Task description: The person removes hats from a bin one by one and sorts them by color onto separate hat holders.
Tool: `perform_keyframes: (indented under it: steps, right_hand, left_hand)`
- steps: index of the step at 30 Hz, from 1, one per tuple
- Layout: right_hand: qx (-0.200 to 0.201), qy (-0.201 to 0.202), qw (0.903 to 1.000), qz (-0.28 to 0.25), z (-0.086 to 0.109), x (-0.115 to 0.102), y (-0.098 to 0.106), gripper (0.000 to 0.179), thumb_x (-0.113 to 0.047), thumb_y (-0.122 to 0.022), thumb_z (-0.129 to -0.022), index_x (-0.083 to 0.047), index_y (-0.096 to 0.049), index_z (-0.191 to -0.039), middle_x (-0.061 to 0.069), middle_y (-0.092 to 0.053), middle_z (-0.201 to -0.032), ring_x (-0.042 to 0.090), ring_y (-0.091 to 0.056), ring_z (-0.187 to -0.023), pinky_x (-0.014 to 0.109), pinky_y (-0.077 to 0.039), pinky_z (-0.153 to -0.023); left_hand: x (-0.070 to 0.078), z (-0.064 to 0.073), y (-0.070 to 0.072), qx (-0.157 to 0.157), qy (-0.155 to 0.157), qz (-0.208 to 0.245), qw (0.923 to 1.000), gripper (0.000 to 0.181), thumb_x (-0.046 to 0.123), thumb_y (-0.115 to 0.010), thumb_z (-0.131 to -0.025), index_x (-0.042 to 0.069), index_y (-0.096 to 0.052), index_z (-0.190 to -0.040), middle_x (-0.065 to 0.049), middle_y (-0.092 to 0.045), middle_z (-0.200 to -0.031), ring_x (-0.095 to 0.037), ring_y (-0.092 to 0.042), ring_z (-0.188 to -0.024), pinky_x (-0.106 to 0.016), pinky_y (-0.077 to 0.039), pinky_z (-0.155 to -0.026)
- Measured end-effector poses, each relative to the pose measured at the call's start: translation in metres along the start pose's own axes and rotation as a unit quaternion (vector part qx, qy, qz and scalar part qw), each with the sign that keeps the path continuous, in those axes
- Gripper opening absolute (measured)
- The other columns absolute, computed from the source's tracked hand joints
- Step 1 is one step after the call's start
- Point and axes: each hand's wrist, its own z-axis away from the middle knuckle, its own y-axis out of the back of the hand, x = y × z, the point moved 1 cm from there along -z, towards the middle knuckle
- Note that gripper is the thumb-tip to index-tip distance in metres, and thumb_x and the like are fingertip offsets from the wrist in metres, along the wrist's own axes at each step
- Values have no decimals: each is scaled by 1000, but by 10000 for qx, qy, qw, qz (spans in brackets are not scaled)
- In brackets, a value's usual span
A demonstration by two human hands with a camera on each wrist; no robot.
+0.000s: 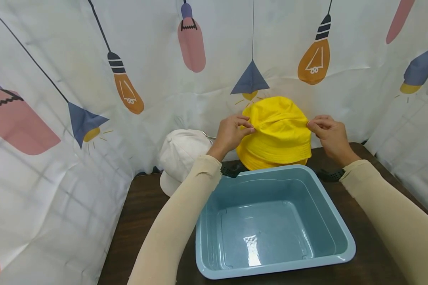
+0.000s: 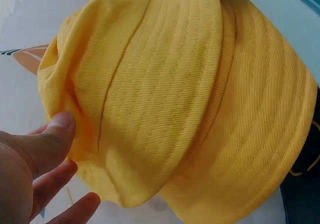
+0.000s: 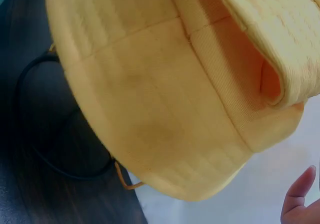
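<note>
A yellow bucket hat (image 1: 281, 122) with a creased crown stands behind the bin, against the curtain. Below its stitched brim, a second yellow brim (image 2: 255, 119) shows in the left wrist view. My left hand (image 1: 232, 132) pinches the left side of the crown between thumb and fingers; in its wrist view the thumb (image 2: 59, 129) presses on the cloth. On the right side, my right hand (image 1: 329, 136) pinches the hat's edge with thumb and forefinger. Only a fingertip of that hand (image 3: 302, 196) appears in the right wrist view, beside the lower brim (image 3: 145, 109).
A light blue plastic bin (image 1: 274, 273) sits in front of the hats, beneath my forearms. Left of them lies a white cap (image 1: 182, 152). A dark cord (image 3: 32, 146) loops by the yellow brim on the dark wooden table (image 1: 142, 221). A printed white curtain (image 1: 157, 39) hangs behind.
</note>
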Motion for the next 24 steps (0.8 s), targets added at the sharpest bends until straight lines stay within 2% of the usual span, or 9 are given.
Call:
perform_keyframes:
  steps: [3, 5, 9, 11, 13, 17, 20, 24]
  right_hand:
    - [39, 99, 9999, -85, 1, 1, -2, 46, -34, -65, -99, 6, -70, -121, -10, -52, -109, 12, -48, -103, 9, -46, -83]
    - [120, 165, 9996, -211, 2, -2, -1, 44, -32, -66, -98, 5, -71, -120, -9, -52, -108, 11, -49, -102, 7, -47, -84]
    - [344, 454, 9942, -917, 4, -12, 3, 33, -21, -70, -96, 6, -74, -114, -5, -53, -106, 13, -49, -102, 7, -49, -86]
    - [356, 667, 9915, -1057, 7, -18, 5, 28, -16, -71, -95, 7, -74, -111, -4, -53, -106, 13, -48, -103, 7, -50, -86]
    - [305, 859, 9923, -834, 9, -21, 7, 26, -13, -71, -96, 10, -74, -108, -4, -53, -106, 13, -47, -105, 7, -48, -87]
    - [17, 968, 9953, 18, 13, -20, 11, 28, -15, -69, -97, 11, -73, -109, -9, -52, -109, 10, -47, -108, 5, -46, -88]
    - [-44, 853, 9962, 151, 13, -16, 15, 30, -17, -68, -98, 10, -73, -110, -10, -51, -111, 9, -47, -109, 4, -44, -87]
    - [206, 656, 9976, 85, 10, -11, 17, 34, -22, -68, -99, 8, -73, -114, -10, -52, -108, 8, -47, -104, 6, -44, -84]
  left_hand:
    - [0, 2, 2, -68, -112, -61, 9999, 23, 31, -73, -94, 13, -82, -106, 2, -64, -139, -20, -53, -136, -36, -42, -116]
    - [0, 5, 6, -54, -251, -21, 9997, 23, 30, -73, -94, 12, -81, -105, 2, -64, -139, -21, -53, -136, -37, -45, -114]
    - [5, 11, 17, -16, -523, 137, 9985, 19, 28, -73, -94, 12, -81, -102, 0, -62, -140, -22, -53, -135, -38, -49, -109]
    - [6, 14, 23, -82, -551, 136, 9984, 17, 27, -74, -94, 13, -81, -101, 0, -60, -141, -22, -52, -136, -37, -48, -110]
    - [6, 16, 26, -188, -563, 46, 9982, 16, 27, -74, -94, 14, -82, -100, 0, -59, -143, -23, -50, -137, -38, -46, -112]
    - [1, 19, 25, -485, -536, -166, 9972, 15, 26, -75, -93, 14, -82, -100, 0, -58, -145, -23, -49, -139, -39, -41, -117]
    - [3, 20, 19, -654, -595, -224, 9958, 17, 28, -76, -93, 15, -83, -102, 1, -58, -145, -23, -48, -140, -37, -39, -118]
    - [15, 20, 13, -599, -756, -395, 9946, 19, 30, -76, -93, 16, -83, -105, 1, -57, -145, -23, -49, -139, -36, -41, -116]
